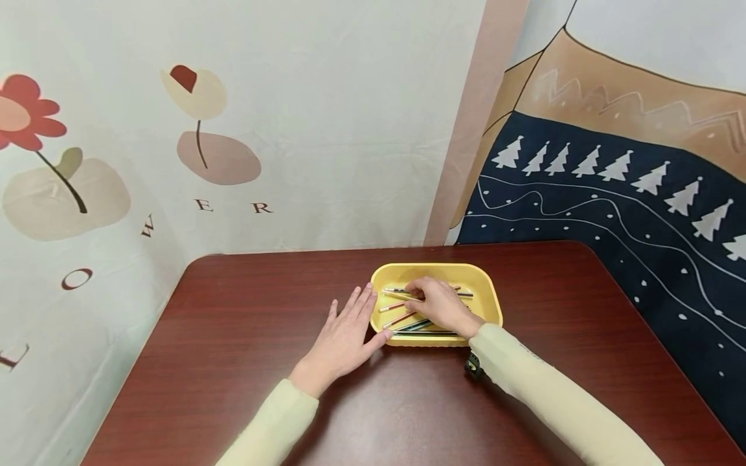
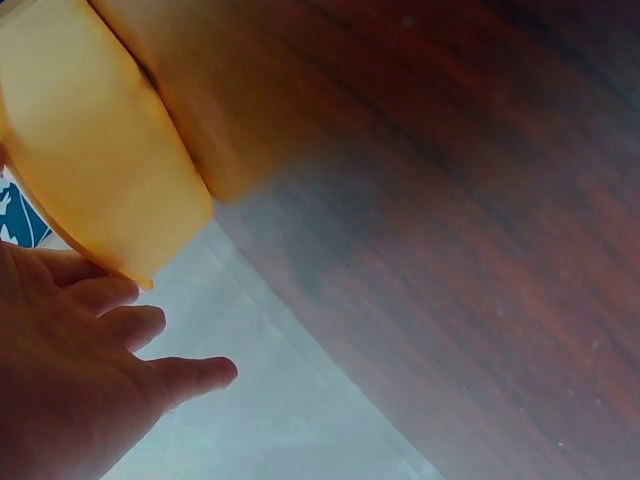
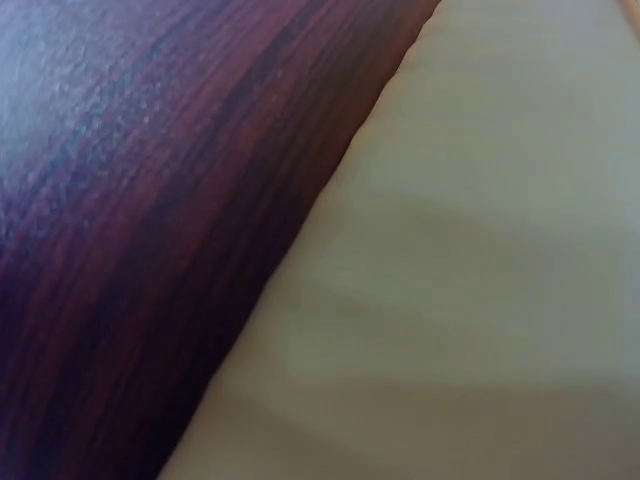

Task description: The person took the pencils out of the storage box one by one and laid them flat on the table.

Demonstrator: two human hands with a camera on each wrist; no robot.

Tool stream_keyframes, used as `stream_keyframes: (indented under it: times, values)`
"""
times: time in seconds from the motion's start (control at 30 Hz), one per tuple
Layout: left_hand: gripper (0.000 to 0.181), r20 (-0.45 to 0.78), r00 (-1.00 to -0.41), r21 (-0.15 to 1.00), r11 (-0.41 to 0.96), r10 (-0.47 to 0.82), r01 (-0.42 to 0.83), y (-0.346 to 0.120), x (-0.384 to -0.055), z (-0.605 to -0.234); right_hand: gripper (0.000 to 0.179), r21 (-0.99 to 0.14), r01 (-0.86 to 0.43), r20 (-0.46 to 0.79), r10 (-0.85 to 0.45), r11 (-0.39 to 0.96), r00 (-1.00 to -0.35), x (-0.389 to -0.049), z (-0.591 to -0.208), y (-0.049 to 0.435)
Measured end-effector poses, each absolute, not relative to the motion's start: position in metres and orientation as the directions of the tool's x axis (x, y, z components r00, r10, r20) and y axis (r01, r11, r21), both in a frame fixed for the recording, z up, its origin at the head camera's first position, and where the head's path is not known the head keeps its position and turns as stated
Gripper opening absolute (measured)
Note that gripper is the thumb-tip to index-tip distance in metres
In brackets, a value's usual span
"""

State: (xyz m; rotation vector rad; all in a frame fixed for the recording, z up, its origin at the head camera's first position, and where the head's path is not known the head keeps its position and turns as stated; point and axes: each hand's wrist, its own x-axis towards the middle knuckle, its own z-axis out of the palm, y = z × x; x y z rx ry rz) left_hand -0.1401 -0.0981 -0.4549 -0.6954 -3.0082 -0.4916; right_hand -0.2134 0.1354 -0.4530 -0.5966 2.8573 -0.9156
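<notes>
A yellow plastic tray (image 1: 494,304) stands on the table with several pencils (image 1: 416,325) lying loose inside. My left hand (image 1: 345,336) is spread flat at its left end, fingers against the side and the thumb at the front corner. From the left wrist, the fingers (image 2: 120,310) show straight along the rim of the tray (image 2: 110,140). Reaching in over the front right, my right hand (image 1: 440,303) has its fingers bent down and pinches a pale pencil (image 1: 402,296). The right wrist view lacks that hand; the tray's pale wall (image 3: 470,250) fills much of it.
The dark reddish wood table (image 1: 245,349) extends around the tray. Behind it hangs a pale cloth (image 1: 350,129) printed with flowers and letters; at the right is a navy and tan cloth (image 1: 583,213) with white trees. A small black device (image 1: 473,366) sits under the right wrist.
</notes>
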Motion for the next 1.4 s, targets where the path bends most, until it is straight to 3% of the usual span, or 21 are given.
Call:
stream_keyframes:
  times: [0.4, 0.7, 1.1, 1.4]
  values:
    - [0.087, 0.097, -0.899, 0.311, 0.845, 0.427, 0.435, -0.098, -0.140, -0.456, 0.008, -0.538, -0.354, 0.047, -0.391, 0.765, -0.919, -0.214, -0.457, 0.135]
    - [0.087, 0.101, -0.899, 0.333, 0.837, 0.427, 0.435, -0.098, -0.139, -0.457, 0.007, -0.520, -0.374, 0.043, -0.413, 0.768, -0.910, -0.212, -0.453, 0.139]
    - [0.088, 0.122, -0.893, 0.357, 0.821, 0.432, 0.446, -0.101, -0.141, -0.459, 0.011, -0.528, -0.415, 0.155, -0.396, 0.741, -0.905, -0.196, -0.423, 0.154]
    - [0.088, 0.118, -0.890, 0.372, 0.812, 0.440, 0.450, -0.101, -0.141, -0.460, 0.010, -0.462, -0.521, 0.317, -0.414, 0.718, -0.853, -0.184, -0.406, 0.169]
